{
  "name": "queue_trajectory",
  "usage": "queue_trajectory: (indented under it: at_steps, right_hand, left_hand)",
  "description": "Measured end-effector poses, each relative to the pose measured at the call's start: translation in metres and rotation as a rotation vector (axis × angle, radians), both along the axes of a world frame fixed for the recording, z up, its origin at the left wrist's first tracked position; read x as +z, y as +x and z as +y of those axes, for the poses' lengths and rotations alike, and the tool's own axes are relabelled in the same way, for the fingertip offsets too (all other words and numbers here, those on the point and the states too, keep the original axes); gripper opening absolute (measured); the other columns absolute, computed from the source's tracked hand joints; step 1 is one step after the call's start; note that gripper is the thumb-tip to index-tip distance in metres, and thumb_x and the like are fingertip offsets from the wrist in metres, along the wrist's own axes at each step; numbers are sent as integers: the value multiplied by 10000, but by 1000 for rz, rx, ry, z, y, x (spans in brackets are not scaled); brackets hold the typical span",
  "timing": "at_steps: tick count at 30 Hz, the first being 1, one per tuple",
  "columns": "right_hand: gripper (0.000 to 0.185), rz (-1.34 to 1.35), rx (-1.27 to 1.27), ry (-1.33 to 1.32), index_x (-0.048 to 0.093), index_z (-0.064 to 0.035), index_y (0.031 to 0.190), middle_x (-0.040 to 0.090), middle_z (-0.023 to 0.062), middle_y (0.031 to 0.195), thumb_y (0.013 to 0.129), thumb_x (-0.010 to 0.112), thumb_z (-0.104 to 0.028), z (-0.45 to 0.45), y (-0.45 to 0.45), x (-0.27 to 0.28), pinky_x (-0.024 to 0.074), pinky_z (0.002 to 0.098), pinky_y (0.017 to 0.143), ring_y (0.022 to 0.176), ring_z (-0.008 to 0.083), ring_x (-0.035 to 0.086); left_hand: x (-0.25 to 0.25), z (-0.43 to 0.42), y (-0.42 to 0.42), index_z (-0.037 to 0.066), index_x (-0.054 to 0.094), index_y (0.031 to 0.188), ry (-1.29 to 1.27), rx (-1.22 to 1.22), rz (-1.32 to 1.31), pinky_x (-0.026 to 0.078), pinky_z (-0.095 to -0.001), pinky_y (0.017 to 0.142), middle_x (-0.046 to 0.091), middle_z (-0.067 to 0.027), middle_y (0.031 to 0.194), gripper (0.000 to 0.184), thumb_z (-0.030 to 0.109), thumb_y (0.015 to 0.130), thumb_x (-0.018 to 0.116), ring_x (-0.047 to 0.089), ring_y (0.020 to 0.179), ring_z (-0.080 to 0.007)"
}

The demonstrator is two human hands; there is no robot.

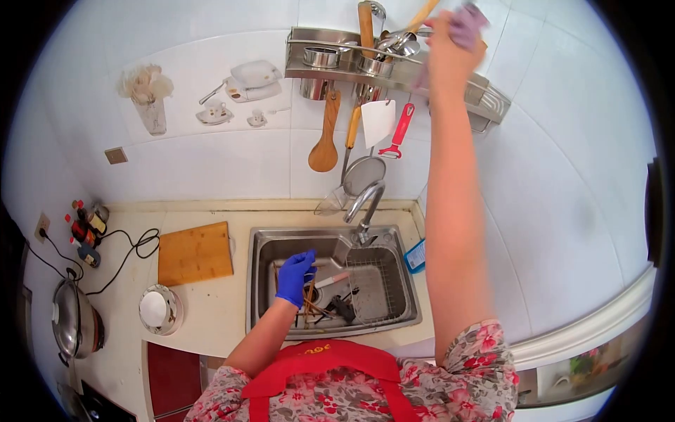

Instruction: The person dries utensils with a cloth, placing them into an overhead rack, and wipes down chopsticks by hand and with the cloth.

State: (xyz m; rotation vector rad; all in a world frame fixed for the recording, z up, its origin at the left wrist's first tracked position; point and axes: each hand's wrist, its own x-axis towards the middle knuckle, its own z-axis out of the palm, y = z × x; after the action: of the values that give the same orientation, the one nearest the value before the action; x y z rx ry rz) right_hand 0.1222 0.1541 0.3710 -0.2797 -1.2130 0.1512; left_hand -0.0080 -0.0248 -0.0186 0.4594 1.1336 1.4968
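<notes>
My right hand [453, 43], raised high at the wall rack's right part, is closed on a crumpled purple cloth [467, 27]. It is slightly blurred, and the arm hides part of the rack behind it. Over the left part of the steel sink [256, 281] is my left hand [297, 276] in a blue glove. Its fingers are curled together, with nothing visible in them. Below it in the sink lie chopsticks [309, 299], a knife with a pale handle [332, 280] and some dark utensils [343, 308].
The metal rack [299, 67] holds cups and utensils; a wooden spatula [325, 144], a strainer [365, 174] and a red peeler [399, 133] hang below. A faucet [365, 204] rises behind the sink. Leftward are a cutting board [195, 253], a bowl [160, 309] and a pot [74, 320].
</notes>
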Motion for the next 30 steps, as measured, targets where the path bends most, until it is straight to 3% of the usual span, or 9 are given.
queue_trajectory:
  at_steps: [2, 3, 5, 12, 15, 18, 23, 28, 30]
  right_hand:
    - [254, -106, -153, -67, 551, -31, 936, 608, 65, 678, 792, 591, -236, 35, -21, 16, 482, 339, 546, 550, 221, 588]
    - [254, -104, -151, -63, 551, -31, 936, 608, 65, 678, 792, 591, -236, 45, -27, 16, 482, 339, 546, 550, 221, 588]
    - [167, -331, -321, -125, 589, -26, 779, 637, 54, 636, 781, 593, -193, 65, -41, 11, 443, 253, 517, 521, 115, 575]
    - [247, -609, -713, -436, 666, -70, 694, 635, 46, 609, 719, 610, -310, 127, -54, -9, 482, 311, 569, 553, 178, 613]
    - [241, -735, -754, -369, 683, -88, 679, 636, 52, 608, 695, 609, -316, 114, -54, -9, 492, 316, 603, 574, 184, 622]
    - [227, -812, -631, -403, 679, -88, 673, 629, 58, 591, 674, 618, -306, 107, -47, -1, 494, 315, 618, 588, 190, 627]
    - [285, -664, -679, -353, 664, -65, 804, 621, 63, 584, 672, 636, -315, 86, -26, -6, 478, 303, 576, 570, 187, 623]
    - [253, -546, -279, -399, 607, 11, 855, 633, 66, 682, 747, 629, -216, 20, -3, -60, 412, 243, 487, 495, 100, 521]
    - [175, -475, -133, -421, 599, 12, 860, 635, 53, 705, 764, 611, -134, -10, 7, -96, 379, 228, 458, 485, 67, 462]
  left_hand:
    - [-6, -1, -4, 91, 607, 974, -12, 0, 0, 412, -208, 596, 584, 2, 816, 224, 228, 797, 623, 546, 670, -87]
    - [-8, -2, -6, 92, 607, 984, -39, 9, 11, 412, -204, 587, 583, 6, 806, 225, 216, 797, 620, 544, 656, -85]
    - [-11, -5, -11, 92, 612, 996, -69, 21, 7, 410, -192, 561, 578, 19, 765, 223, 180, 791, 616, 540, 622, -75]
    - [-26, -15, -21, 81, 636, 959, -53, 53, -57, 398, -189, 521, 586, -5, 735, 186, 162, 794, 611, 521, 588, -81]
    - [-31, -13, -22, 85, 640, 950, -37, 36, -23, 395, -190, 520, 586, 1, 736, 172, 151, 796, 605, 515, 586, -77]
    - [-31, -14, -21, 86, 638, 958, -37, 35, -22, 390, -188, 517, 584, 3, 733, 178, 147, 794, 605, 511, 586, -70]
    - [-31, -15, -18, 61, 627, 911, -50, 19, -48, 389, -187, 513, 574, -5, 705, 157, 156, 786, 617, 509, 571, -74]
    - [-59, -15, -20, 62, 618, 869, -87, -5, -46, 387, -190, 500, 567, -9, 676, 161, 188, 772, 643, 514, 565, -78]
    - [-79, -14, -25, 90, 614, 975, -138, -61, 33, 407, -199, 555, 572, 12, 749, 236, 225, 782, 632, 546, 641, -87]
